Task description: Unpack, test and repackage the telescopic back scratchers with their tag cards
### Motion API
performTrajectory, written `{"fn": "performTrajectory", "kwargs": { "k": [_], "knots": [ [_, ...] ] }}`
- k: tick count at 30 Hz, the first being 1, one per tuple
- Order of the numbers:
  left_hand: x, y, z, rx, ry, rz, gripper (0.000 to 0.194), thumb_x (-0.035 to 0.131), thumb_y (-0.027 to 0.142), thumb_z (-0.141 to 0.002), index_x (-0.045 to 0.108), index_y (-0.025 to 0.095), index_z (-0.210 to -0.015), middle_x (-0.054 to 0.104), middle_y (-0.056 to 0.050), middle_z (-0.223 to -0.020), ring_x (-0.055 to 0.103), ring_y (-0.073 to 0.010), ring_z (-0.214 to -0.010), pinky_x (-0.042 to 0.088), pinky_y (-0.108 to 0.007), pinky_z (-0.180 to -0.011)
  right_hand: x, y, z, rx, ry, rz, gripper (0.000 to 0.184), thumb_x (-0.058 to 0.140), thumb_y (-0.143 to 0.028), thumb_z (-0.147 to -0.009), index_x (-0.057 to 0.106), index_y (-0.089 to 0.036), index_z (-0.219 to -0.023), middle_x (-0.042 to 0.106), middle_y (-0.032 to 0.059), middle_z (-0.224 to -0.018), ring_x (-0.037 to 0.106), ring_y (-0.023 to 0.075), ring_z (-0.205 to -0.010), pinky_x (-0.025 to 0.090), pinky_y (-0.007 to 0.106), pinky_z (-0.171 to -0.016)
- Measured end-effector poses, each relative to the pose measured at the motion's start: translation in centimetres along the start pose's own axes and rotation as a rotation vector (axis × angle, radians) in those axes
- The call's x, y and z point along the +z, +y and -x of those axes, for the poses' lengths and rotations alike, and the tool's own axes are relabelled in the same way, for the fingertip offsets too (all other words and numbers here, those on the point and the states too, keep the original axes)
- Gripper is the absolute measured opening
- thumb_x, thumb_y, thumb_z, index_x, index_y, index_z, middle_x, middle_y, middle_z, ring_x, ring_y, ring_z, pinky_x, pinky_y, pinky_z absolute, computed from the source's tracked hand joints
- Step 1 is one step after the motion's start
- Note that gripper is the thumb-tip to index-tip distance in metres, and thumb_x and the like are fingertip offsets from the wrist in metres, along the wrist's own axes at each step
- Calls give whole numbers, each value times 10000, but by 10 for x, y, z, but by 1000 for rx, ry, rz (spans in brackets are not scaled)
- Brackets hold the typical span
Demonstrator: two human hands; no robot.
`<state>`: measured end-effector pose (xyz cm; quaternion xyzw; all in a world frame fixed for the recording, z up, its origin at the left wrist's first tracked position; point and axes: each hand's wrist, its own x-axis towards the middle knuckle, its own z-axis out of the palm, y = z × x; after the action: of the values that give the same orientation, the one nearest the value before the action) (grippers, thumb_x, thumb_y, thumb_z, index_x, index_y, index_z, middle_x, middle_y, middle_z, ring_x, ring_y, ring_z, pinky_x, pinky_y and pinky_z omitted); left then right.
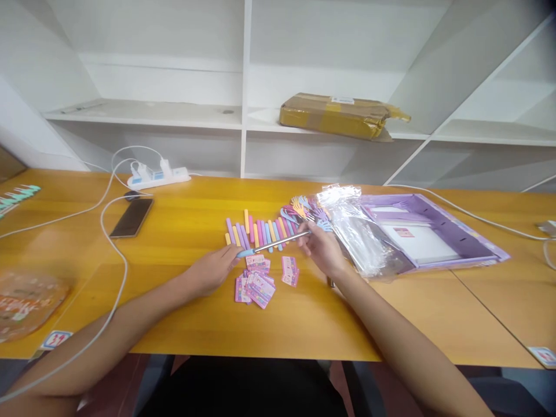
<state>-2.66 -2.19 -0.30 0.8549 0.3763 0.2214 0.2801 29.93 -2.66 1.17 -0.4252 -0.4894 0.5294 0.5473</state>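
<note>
Between my two hands is a metal rod with a light blue grip (273,242), apparently a back scratcher. My left hand (219,265) is closed on the blue grip end, and my right hand (322,246) pinches the far end. Whether a head is fitted there is hard to make out. Just beyond lies a row of pastel handle sleeves (264,231). Hand-shaped plastic heads (299,207) are piled behind my right hand. Pink printed cards (259,288) lie in a loose heap below the rod, with a few more cards (289,271) to the right. A short metal end pokes out under my right wrist.
Clear plastic bags (362,231) overlap an open purple box (482,255) on the right. A phone (132,218) and a power strip (160,178) sit at the left, with a white cable (125,266) crossing my left arm. An orange pouch (30,304) lies near left.
</note>
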Motion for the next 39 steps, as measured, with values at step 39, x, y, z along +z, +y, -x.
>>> {"fn": "performTrajectory", "kwargs": {
  "k": [39],
  "knots": [
    [10, -12, 1, 206, 75, -283, 359, 371, 263, -1130, 620, 184, -1377, 766, -97, -1169, 740, -218, -1027, 597, -348, -904, 14, 28, 11, -204, -91, 23, 462, 556, -643, -1039, 733, -225, -956, 621, 1, -734, 466, 113, -474, 385, 294, -480]
  ]
}}
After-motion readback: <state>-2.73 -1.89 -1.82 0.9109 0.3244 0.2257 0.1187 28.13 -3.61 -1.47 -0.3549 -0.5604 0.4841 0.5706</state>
